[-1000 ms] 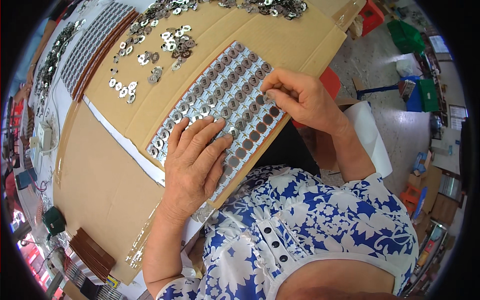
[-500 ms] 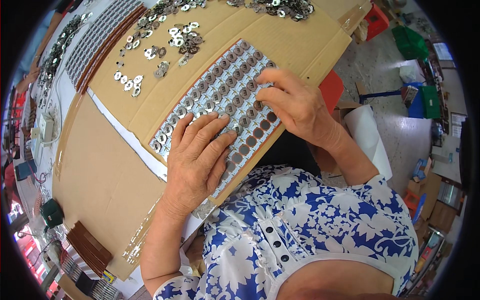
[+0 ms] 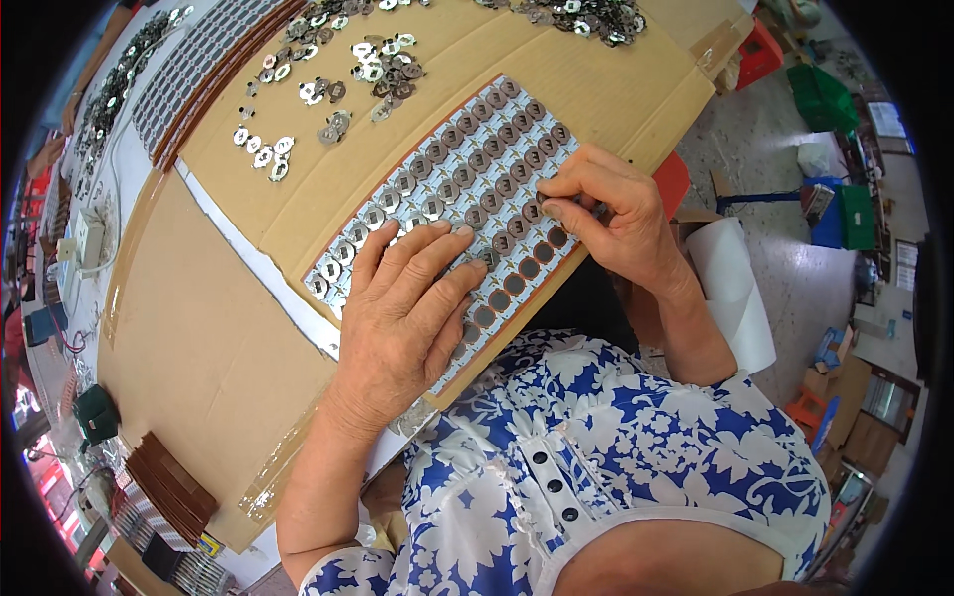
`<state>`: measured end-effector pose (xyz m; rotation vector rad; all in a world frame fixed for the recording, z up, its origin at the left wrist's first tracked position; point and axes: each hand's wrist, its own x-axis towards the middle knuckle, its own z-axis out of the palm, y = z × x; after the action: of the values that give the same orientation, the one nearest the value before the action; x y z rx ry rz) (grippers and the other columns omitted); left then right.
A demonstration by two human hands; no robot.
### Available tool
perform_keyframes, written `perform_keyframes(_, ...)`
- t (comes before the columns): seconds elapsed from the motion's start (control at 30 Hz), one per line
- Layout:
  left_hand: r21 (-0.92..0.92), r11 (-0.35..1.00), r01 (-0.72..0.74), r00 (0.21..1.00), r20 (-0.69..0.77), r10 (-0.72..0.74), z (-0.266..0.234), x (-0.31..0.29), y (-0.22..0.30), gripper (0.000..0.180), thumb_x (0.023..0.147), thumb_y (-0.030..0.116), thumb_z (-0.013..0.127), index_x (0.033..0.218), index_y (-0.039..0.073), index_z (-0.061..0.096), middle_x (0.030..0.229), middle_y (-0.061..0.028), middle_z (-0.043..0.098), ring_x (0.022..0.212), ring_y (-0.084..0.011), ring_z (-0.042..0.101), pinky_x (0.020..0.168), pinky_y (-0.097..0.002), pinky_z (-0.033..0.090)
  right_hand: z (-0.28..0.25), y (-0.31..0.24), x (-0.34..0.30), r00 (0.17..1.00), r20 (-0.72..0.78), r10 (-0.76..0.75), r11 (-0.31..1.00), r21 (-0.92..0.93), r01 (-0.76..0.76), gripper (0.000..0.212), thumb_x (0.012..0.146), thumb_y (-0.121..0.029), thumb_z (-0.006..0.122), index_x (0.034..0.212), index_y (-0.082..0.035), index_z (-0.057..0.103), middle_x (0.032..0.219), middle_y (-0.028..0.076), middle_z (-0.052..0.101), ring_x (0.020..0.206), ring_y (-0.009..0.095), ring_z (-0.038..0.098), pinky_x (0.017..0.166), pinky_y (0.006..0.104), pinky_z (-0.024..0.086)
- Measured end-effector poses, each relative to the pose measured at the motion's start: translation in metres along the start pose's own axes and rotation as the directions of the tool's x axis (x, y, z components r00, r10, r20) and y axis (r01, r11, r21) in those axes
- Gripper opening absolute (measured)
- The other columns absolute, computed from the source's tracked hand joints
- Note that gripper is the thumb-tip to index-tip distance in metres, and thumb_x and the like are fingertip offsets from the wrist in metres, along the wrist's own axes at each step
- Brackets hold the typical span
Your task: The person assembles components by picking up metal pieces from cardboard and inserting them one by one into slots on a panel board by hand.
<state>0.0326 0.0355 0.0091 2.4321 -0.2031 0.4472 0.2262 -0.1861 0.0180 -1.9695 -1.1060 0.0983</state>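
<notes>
A flat board (image 3: 522,298) with a light blue and white pattern lies slanted on the cardboard in front of me. Rows of small round metal pieces (image 3: 465,123) cover most of it. Along its near edge, several dark round spots (image 3: 514,285) are bare. My left hand (image 3: 402,308) rests palm down on the lower left part of the board, fingers spread, hiding some pieces. Over the right side, my right hand (image 3: 618,214) is closed in a pinch, thumb and forefinger on one small metal piece at the end of a row.
Loose metal pieces (image 3: 386,72) lie scattered on the cardboard (image 3: 229,328), with a larger pile (image 3: 596,18) at the far edge. A stack of similar boards (image 3: 204,84) sits far left. Brown strips (image 3: 171,487) lie lower left. A red stool (image 3: 672,187) stands beyond my right arm.
My right hand has come nearer to me along the board, and its parted thumb and forefinger have closed together. My left hand stays in place on the board. The whole view has shifted slightly.
</notes>
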Motion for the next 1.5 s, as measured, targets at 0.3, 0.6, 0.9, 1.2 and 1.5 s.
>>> perform_keyframes(0.3, 0.014, 1.0, 0.0, 1.0, -0.005, 0.0, 0.001, -0.003, -0.003, 0.036, 0.091, 0.004, 0.079, 0.127, 0.008, 0.078, 0.143, -0.011, 0.073, 0.137, -0.0364, 0.066, 0.122, -0.0589, 0.043, -0.015, -0.002, 0.042, 0.969, 0.244, -0.04, 0.999, -0.012, 0.044, 0.007, 0.094, -0.006, 0.079, 0.094, 0.0, 0.076, 0.091, 0.011, 0.073, 0.08, 0.025, 0.072, 0.072, 0.0362, 0.054)
perform_keyframes(0.6, -0.004, 0.999, -0.034, 0.999, 0.001, 0.034, -0.001, -0.003, -0.004, 0.04, 0.089, 0.006, 0.077, 0.129, 0.008, 0.077, 0.144, -0.0113, 0.073, 0.139, -0.036, 0.065, 0.124, -0.0601, 0.042, 0.055, 0.03, 0.16, 0.848, 0.158, -0.506, 0.812, -0.246, 0.53, 0.017, 0.098, -0.012, 0.075, 0.114, -0.007, 0.078, 0.101, 0.009, 0.077, 0.096, 0.038, 0.075, 0.086, 0.0453, 0.06)
perform_keyframes(0.9, -0.017, 0.999, -0.042, 0.999, 0.002, 0.042, -0.001, -0.001, 0.001, 0.038, 0.09, 0.003, 0.077, 0.128, 0.008, 0.078, 0.143, -0.0115, 0.074, 0.138, -0.0367, 0.066, 0.124, -0.0601, 0.042, -0.024, 0.064, 0.118, 1.0, -0.026, 0.004, 1.0, 0.012, -0.004, 0.011, 0.1, -0.002, 0.076, 0.111, -0.001, 0.074, 0.094, -0.005, 0.071, 0.068, 0.001, 0.059, 0.06, 0.0225, 0.047)
perform_keyframes(1.2, 0.0, 1.0, -0.007, 1.0, -0.001, 0.007, -0.002, 0.0, 0.002, 0.034, 0.092, 0.002, 0.078, 0.125, 0.008, 0.08, 0.143, -0.0128, 0.075, 0.139, -0.037, 0.065, 0.126, -0.0601, 0.039, -0.033, 0.05, 0.069, 0.972, 0.023, 0.233, 0.868, 0.445, -0.219, 0.03, 0.104, -0.002, 0.07, 0.133, 0.001, 0.075, 0.09, -0.004, 0.071, 0.07, 0.0, 0.064, 0.055, 0.0179, 0.048)
perform_keyframes(1.5, 0.033, 0.999, -0.017, 1.0, 0.007, 0.017, -0.002, -0.001, 0.001, 0.034, 0.093, 0.006, 0.078, 0.128, 0.008, 0.079, 0.144, -0.0118, 0.074, 0.138, -0.0354, 0.066, 0.125, -0.0587, 0.04, -0.025, 0.053, 0.078, 0.988, -0.015, -0.152, 0.972, -0.183, 0.147, 0.025, 0.095, -0.003, 0.077, 0.12, -0.007, 0.081, 0.095, 0.005, 0.073, 0.08, 0.018, 0.073, 0.074, 0.0331, 0.058)
